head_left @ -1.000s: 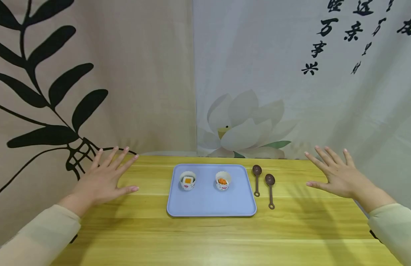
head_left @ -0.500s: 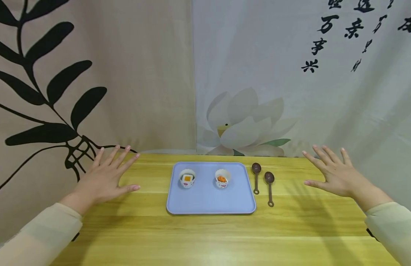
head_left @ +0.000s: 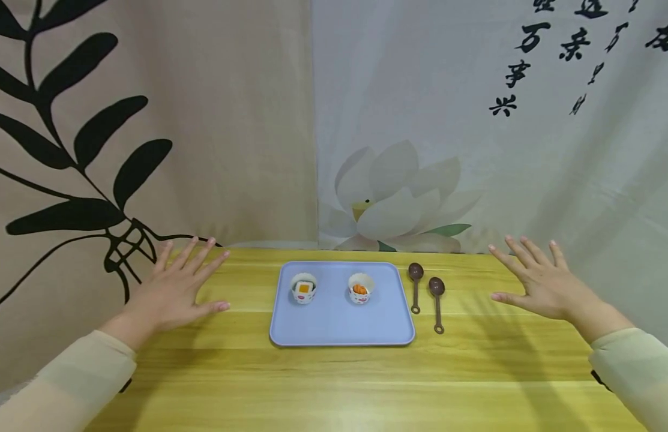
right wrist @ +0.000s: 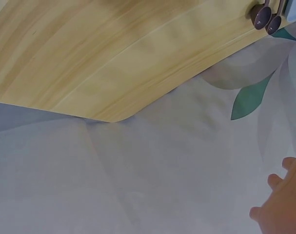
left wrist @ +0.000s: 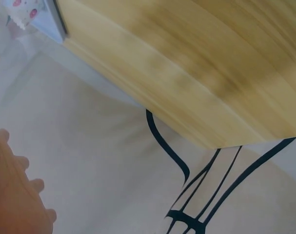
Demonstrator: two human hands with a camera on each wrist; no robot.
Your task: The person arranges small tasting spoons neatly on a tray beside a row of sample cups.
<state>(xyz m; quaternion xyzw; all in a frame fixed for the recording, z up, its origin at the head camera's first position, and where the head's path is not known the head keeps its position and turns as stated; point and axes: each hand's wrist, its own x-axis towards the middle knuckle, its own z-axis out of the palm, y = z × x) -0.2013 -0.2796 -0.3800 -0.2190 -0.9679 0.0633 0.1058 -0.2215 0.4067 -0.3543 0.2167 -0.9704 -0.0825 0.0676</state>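
The blue tray [head_left: 341,330] sits by the middle of the far edge of the table [head_left: 334,387] in the head view, with a left cup [head_left: 303,297] and right cup [head_left: 359,299] along its far edge and two brown spoons [head_left: 437,287] by its right edge; the left hand [head_left: 174,294] and right hand [head_left: 550,291] are spread wide, holding nothing, each a tiny bit nearer the tray than a second ago, so I think nothing has begun and the next move needs a hand reaching in. The left wrist view shows one tray corner and a bit of a cup, well apart from the hand. The right wrist view shows the spoons, untouched.
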